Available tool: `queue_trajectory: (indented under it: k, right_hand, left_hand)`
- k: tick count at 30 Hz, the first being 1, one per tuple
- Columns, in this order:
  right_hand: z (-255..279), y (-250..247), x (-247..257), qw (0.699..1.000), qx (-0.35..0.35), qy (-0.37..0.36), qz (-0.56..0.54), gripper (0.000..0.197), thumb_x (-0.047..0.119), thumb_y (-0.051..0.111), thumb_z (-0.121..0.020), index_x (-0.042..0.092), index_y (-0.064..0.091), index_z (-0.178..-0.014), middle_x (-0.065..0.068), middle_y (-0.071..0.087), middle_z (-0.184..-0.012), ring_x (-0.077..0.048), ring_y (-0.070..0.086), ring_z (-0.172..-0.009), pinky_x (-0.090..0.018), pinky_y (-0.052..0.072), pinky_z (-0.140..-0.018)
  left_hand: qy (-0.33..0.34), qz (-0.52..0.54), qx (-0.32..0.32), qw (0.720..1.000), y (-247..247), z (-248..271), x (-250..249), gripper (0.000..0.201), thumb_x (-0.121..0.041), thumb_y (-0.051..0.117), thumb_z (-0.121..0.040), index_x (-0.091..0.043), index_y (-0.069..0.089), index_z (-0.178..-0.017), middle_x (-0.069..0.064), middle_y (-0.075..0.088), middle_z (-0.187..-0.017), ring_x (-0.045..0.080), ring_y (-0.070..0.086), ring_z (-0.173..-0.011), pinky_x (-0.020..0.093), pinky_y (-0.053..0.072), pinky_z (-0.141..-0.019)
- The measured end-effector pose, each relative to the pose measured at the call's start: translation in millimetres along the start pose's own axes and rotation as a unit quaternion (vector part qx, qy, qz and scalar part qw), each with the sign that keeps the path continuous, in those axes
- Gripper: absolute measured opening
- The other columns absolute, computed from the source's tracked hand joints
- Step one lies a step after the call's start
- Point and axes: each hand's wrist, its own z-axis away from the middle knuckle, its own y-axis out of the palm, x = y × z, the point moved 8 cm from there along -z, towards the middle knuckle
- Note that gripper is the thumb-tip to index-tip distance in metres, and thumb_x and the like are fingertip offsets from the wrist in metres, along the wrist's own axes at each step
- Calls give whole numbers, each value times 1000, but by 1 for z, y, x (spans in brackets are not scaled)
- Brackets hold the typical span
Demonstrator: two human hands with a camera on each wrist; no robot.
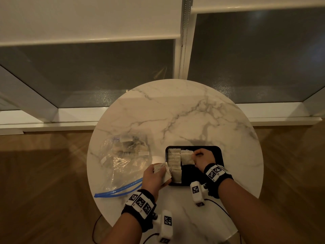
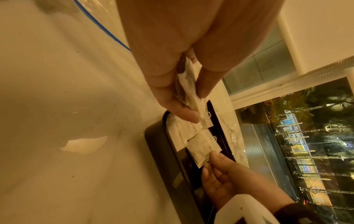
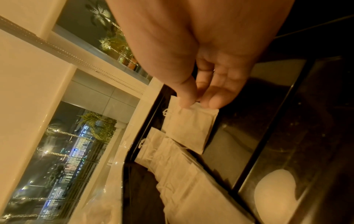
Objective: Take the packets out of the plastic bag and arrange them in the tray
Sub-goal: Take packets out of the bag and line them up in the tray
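Note:
A black tray (image 1: 219,154) sits on the round marble table, with a column of pale packets (image 1: 174,162) along its left side. My right hand (image 1: 202,160) pinches one packet (image 1: 187,157) by its edge and holds it low over the tray beside that column; the same packet (image 3: 188,126) shows between thumb and fingers in the right wrist view. My left hand (image 1: 155,176) grips a small bunch of packets (image 1: 162,170) just left of the tray, and the bunch (image 2: 189,92) appears in the left wrist view too. A clear plastic bag (image 1: 121,161) with packets inside lies to the left.
The bag's blue zip strip (image 1: 119,190) trails toward the table's front-left edge. Bare marble (image 1: 175,117) stretches behind the tray. Windows and a sill stand beyond the table, wood floor around it. Cables hang off the near edge.

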Motion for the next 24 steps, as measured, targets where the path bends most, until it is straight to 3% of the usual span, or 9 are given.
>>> queue_trajectory:
  k: [6, 18, 24]
  right_hand:
    - [11, -2, 5, 998, -20, -30, -56, 11, 20, 72, -83, 26, 65, -79, -5, 69, -76, -27, 69, -76, -47, 60, -77]
    - [10, 1, 3, 998, -26, -17, -63, 14, 18, 74, -82, 26, 63, -79, -7, 70, -79, -28, 69, -77, -47, 59, -79]
    - [11, -1, 3, 997, -28, -10, -69, 16, 13, 74, -81, 25, 64, -82, -5, 70, -83, -25, 69, -79, -48, 59, -79]
  left_hand:
    - [1, 1, 2, 1000, 0, 0, -2, 12, -7, 59, -98, -13, 64, -107, 14, 68, -110, 27, 68, -97, 36, 61, -69]
    - [4, 5, 7, 1000, -1, 2, -6, 12, -7, 59, -98, -12, 64, -108, 14, 68, -109, 28, 68, -99, 39, 62, -74]
    - [11, 6, 4, 1000, -2, 2, -8, 14, -8, 60, -97, -11, 64, -110, 14, 69, -107, 27, 68, -95, 38, 62, -71]
